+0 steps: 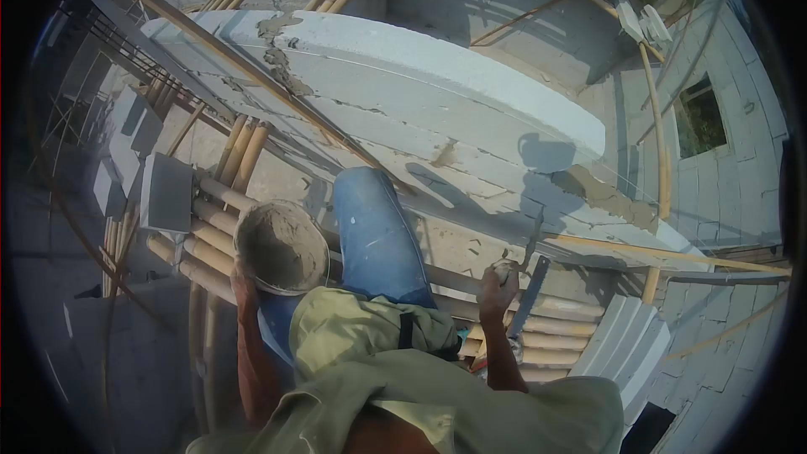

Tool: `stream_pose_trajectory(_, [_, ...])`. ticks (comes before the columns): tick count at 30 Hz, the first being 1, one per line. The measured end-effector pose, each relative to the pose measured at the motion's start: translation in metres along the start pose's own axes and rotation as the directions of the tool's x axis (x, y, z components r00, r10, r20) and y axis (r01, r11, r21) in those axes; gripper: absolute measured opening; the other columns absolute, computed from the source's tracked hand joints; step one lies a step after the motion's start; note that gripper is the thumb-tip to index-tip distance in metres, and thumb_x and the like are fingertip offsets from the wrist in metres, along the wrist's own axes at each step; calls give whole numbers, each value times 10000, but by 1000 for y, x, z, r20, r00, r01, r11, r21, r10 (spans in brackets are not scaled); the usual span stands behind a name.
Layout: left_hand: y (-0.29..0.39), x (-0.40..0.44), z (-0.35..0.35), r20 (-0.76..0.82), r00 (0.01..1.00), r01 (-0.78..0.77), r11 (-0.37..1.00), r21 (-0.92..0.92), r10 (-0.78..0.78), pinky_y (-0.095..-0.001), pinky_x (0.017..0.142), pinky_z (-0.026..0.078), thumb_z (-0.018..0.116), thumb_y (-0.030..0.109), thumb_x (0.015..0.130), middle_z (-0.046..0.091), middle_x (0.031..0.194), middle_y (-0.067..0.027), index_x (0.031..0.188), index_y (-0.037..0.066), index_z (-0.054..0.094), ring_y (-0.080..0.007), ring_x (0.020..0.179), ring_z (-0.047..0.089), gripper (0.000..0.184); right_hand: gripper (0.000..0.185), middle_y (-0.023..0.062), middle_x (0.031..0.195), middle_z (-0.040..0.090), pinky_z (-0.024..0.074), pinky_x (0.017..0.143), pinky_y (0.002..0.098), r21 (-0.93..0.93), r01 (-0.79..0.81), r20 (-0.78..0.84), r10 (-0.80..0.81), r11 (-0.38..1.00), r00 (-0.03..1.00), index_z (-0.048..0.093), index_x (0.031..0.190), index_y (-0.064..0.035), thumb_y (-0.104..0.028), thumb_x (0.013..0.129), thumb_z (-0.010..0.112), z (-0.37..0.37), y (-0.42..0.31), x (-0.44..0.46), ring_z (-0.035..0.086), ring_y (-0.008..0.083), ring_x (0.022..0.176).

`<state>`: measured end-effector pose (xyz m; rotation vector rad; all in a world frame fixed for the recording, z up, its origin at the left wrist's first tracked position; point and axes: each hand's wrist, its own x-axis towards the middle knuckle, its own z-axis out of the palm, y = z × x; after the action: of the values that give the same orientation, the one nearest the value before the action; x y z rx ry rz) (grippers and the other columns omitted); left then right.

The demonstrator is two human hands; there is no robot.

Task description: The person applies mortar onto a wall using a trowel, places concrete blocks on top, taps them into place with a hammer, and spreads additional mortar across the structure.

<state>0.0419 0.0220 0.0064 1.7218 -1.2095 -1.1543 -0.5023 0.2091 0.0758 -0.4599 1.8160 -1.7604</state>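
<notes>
My left hand (244, 284) grips the side of a round bucket (323, 265), which stays close to my left leg. Grey wet mortar (286, 240) fills much of the bucket. On the right, my right hand (499, 290) is closed around a trowel (535, 235), its narrow blade pointing away from me toward the wall. Mortar seems to cling near the fingers. Just right of that hand, a hand saw (529, 297) with a long dark blade rests over the bamboo poles. In front of my knees runs a wall of pale blocks (387, 97), with mortar smeared at its joints.
Bamboo poles (555, 328) form the platform under me. Loose blocks (166, 193) sit at the left, and more blocks (622, 340) stand at the right. A long slanting pole (244, 67) crosses before the wall. A block wall with a window opening (703, 116) rises far right.
</notes>
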Motion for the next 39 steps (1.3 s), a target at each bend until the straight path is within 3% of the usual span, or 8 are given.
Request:
stream_pose_trajectory(8, [66,-20,17,-52,999,-7,998,65,10,-348,927,489,414,528,1116,707,1089,-133,1298,-65,625,-214,1001,629,656,347,252,873,675,525,799,549,-315,778,941,75,543,329,584,1114,32,-239,906,645,253,-133,-30,627,526,814])
stream_pose_trajectory(16, [94,6,-7,395,837,359,925,128,-379,-352,620,632,533,419,1090,695,887,-131,1071,-24,624,-239,720,729,453,293,274,939,735,570,755,503,-81,932,661,719,353,-215,768,858,40,-229,811,662,357,108,-42,731,416,875])
stream_pose_trajectory(18, [100,12,-12,454,770,467,881,77,-448,-367,666,659,555,421,1077,699,895,-155,1065,-45,613,-276,779,762,470,338,221,819,740,580,645,469,572,722,525,503,389,-687,734,856,58,-273,820,677,358,70,-45,720,358,716])
stream_pose_trajectory(21, [84,15,-22,461,757,503,864,40,-462,-358,669,650,555,407,1078,699,904,-163,1087,-56,607,-265,730,747,466,321,131,708,676,534,493,417,-831,318,419,890,456,-179,691,846,23,-296,868,671,358,-23,-60,660,256,587])
stream_pose_trajectory(24, [-3,22,-48,600,800,-117,976,184,-17,-423,770,666,532,418,1084,694,1004,-144,1155,-22,594,-278,875,765,449,269,64,695,601,436,402,353,-897,46,416,876,439,-245,636,840,-34,-294,913,643,348,-17,-67,557,165,504])
stream_pose_trajectory(26, [24,24,-51,513,692,573,819,38,-508,-416,817,660,502,433,1092,712,1042,-143,1182,-15,591,-273,887,766,465,282,51,705,599,408,406,332,-899,-264,426,835,349,-347,635,847,-42,-314,922,637,332,-5,-64,531,150,492])
stream_pose_trajectory(30, [34,4,-58,303,568,769,625,134,-765,-424,681,627,484,428,1091,699,1041,-151,1157,77,564,-284,934,748,366,270,38,709,592,391,435,307,-707,-509,625,771,490,-126,656,885,-79,-333,958,601,293,-48,-82,504,136,495])
stream_pose_trajectory(39, [201,-71,12,39,998,-63,791,608,50,-561,1067,423,606,268,1033,529,1396,-315,1378,-46,524,-487,1282,516,473,221,46,746,582,464,504,303,-223,-863,753,643,454,143,589,1030,-24,-177,897,676,148,-266,-88,577,135,545])
